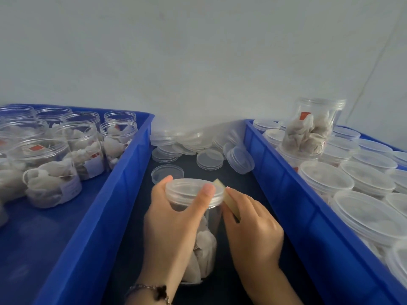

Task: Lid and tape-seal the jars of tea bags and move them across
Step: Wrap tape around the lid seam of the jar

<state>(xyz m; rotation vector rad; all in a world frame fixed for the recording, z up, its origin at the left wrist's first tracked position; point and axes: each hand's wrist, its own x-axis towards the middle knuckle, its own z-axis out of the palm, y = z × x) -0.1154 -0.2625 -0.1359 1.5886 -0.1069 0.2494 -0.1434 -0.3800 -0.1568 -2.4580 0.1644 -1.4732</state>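
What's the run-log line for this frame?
left hand grips lidded clear plastic jar | right hand presses tan tape strip at lid

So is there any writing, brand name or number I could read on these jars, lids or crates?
No text can be read anywhere.
Pale labels on the open jars in the left blue crate: faint print, too blurred to read.
Red tea-bag tags: no legible marks.
Jar in the hands, loose lids, strip of tape and right blue crate: no writing visible.
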